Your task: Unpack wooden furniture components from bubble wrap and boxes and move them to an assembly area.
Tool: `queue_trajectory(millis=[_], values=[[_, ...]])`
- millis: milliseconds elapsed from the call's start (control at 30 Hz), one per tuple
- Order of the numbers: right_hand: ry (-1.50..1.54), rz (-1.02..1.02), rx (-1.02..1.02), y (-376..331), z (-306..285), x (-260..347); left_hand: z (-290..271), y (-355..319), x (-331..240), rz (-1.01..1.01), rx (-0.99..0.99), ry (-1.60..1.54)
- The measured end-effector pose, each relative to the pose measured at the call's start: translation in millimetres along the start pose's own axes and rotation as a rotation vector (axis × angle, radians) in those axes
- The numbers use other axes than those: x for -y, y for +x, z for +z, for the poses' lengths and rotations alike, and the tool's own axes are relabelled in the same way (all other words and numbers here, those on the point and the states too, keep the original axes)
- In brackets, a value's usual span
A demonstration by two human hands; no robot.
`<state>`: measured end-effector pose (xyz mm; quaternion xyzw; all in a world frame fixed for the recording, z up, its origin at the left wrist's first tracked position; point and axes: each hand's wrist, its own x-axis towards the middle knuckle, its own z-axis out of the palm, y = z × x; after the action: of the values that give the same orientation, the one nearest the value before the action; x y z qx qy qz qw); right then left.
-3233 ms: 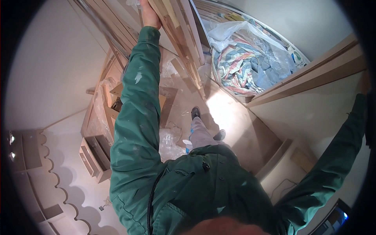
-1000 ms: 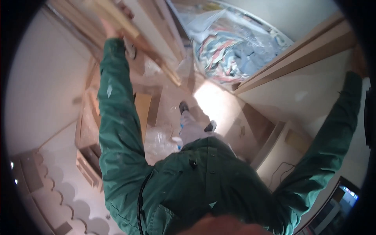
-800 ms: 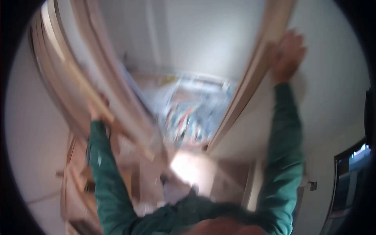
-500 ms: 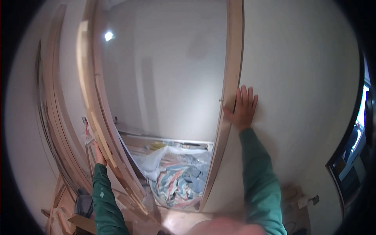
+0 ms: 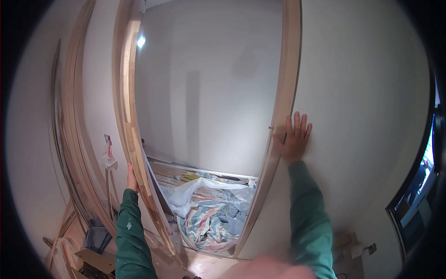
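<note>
My left hand (image 5: 132, 179) holds the side of a long, narrow wooden strip (image 5: 135, 146), its thumb hidden from sight. The strip stands nearly upright along the left post (image 5: 119, 69) of a wooden door frame, and its lower end comes down close to the floor. With fingers spread, my right hand (image 5: 294, 142) lies flat on the white wall beside the frame's right post (image 5: 275, 139). The thumb of that hand reaches onto the edge of the post. A small nail or screw (image 5: 270, 127) sticks out of the post just above the thumb.
Through the opening, striped sheeting (image 5: 211, 221) and clear plastic (image 5: 188, 190) lie heaped on the floor. Long wooden boards (image 5: 76, 107) lean against the wall at left, near a wall box with loose wires (image 5: 108, 144). An open cardboard box (image 5: 95, 260) sits at lower left.
My left hand and the wooden strip have moved right, bringing the strip closer against the left post and more upright. My right hand stays flat at the right post. The view has shifted slightly.
</note>
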<state>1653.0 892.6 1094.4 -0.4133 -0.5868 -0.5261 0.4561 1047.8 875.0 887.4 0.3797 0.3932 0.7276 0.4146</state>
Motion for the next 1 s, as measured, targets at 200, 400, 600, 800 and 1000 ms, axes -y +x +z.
queue_trajectory(millis=[200,400,600,800,1000], values=[[0.010,-0.005,-0.007,2.3,-5.7,8.5,-8.4,7.7,6.2,0.006,-0.004,-0.004],[0.008,-0.026,-0.031,6.4,-9.0,11.9,-4.0,16.2,16.8,0.049,-0.084,-0.027],[0.017,-0.036,-0.037,6.3,-8.2,11.0,-7.8,6.3,7.7,-0.014,-0.007,-0.032],[0.007,-0.042,-0.011,4.0,-1.0,3.5,-3.8,-4.6,-1.2,-0.007,-0.044,-0.021],[0.029,-0.025,-0.019,-1.8,14.1,-10.9,-7.5,-6.8,-2.5,-0.002,-0.076,-0.051]])
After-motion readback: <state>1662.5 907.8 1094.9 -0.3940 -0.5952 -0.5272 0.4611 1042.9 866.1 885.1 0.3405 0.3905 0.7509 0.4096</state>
